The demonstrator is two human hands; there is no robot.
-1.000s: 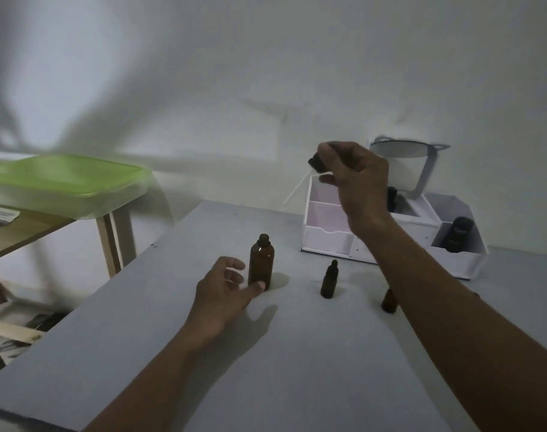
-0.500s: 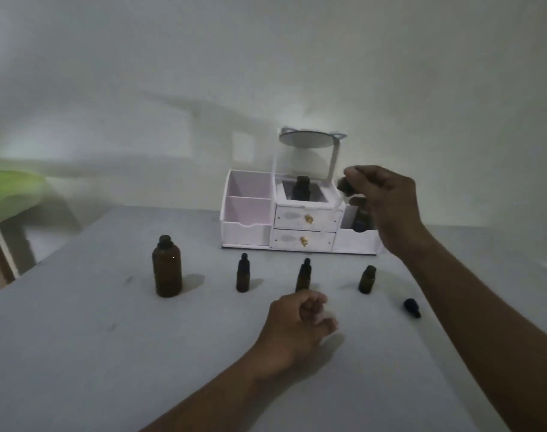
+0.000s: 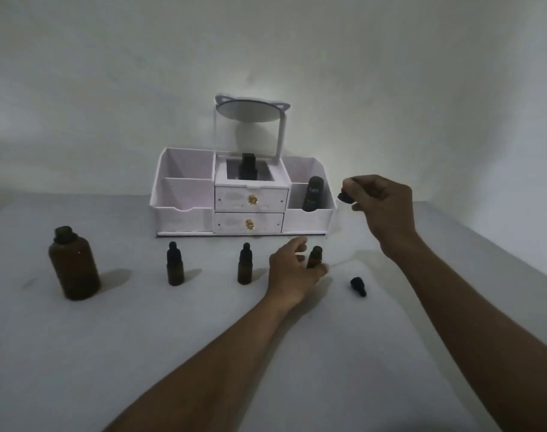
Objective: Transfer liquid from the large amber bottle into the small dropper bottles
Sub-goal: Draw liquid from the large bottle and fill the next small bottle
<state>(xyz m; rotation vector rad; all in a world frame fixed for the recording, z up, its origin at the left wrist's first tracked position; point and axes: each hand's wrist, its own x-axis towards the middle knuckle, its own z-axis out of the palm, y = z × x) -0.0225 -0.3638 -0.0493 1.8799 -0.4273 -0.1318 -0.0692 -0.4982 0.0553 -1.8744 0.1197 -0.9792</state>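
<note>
The large amber bottle point(image 3: 74, 266) stands uncapped at the table's left. Two capped small dropper bottles point(image 3: 175, 265) point(image 3: 244, 265) stand in a row to its right. A third small bottle point(image 3: 314, 256), open at the top, is held near its base between the thumb and fingers of my left hand point(image 3: 292, 272). Up and to the right of it, my right hand point(image 3: 381, 207) pinches the black bulb of a dropper point(image 3: 345, 197). Its glass tube hangs down, faint and hard to see. A black dropper cap point(image 3: 358, 285) lies on the table to the right.
A white organizer point(image 3: 185, 213) with two drawers and a round mirror point(image 3: 250, 112) stands at the back by the wall. It holds a dark bottle point(image 3: 312, 194) on the right and another point(image 3: 247, 166) in the middle. The grey table's right edge point(image 3: 515, 263) runs diagonally.
My left hand left the large amber bottle and moved right to take the open small bottle. My right hand carried the dropper rightward and lower. The view swung right.
</note>
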